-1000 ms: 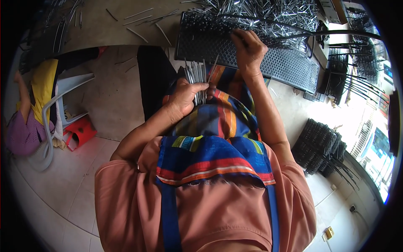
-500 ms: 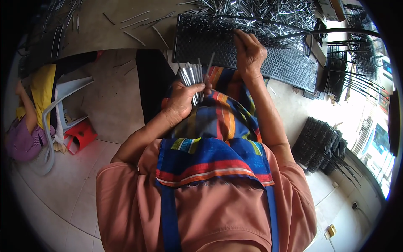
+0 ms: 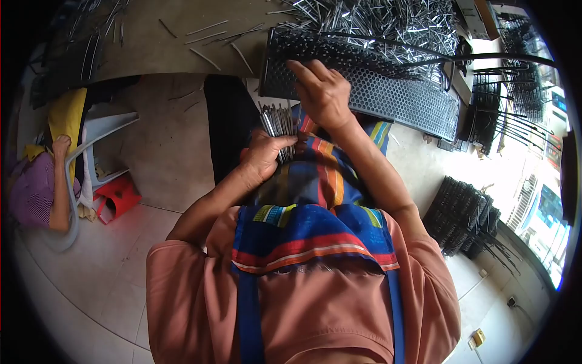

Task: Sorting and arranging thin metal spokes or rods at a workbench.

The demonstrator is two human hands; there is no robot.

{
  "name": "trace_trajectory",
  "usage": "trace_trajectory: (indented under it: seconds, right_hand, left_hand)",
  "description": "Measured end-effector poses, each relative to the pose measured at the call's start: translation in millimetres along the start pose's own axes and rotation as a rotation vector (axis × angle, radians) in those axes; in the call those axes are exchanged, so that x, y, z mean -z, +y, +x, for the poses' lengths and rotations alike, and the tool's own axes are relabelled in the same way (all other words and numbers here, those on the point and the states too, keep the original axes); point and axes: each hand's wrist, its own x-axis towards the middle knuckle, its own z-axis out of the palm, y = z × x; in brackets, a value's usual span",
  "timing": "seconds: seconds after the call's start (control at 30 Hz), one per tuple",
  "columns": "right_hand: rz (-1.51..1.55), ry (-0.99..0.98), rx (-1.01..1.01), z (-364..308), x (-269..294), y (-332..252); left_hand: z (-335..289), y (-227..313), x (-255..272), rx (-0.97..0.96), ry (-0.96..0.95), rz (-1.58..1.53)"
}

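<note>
A bundle of thin metal strips (image 3: 277, 126) stands roughly upright above the person's lap, its ends fanning slightly, grasped by the curled fingers of the left hand (image 3: 264, 151). The right hand (image 3: 327, 97) is just beyond it, over the near edge of a black perforated tray (image 3: 412, 106), its fingers bent — whether they pinch a strip, I cannot tell. Behind the tray a tangled heap of similar strips (image 3: 388, 18) covers part of the tabletop (image 3: 145, 51), with a few loose ones left of the tray. A striped apron (image 3: 327, 176) drapes the lap; to the left — well apart — sits a co-worker in purple (image 3: 33, 191).
</note>
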Motion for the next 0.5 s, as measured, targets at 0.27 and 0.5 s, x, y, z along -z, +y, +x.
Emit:
trace_trajectory:
  seconds: [0.27,0.5]
  right_hand:
    - [0.093,0.156,0.084,23.0,-16.7,8.7]
    - [-0.050,0.082,-0.022,39.3,-15.9,9.0]
  left_hand:
    - [-4.2,4.1,10.4,-0.126,0.115,-0.025]
    - [2.7,16.4,3.0,-0.074,0.107,-0.045]
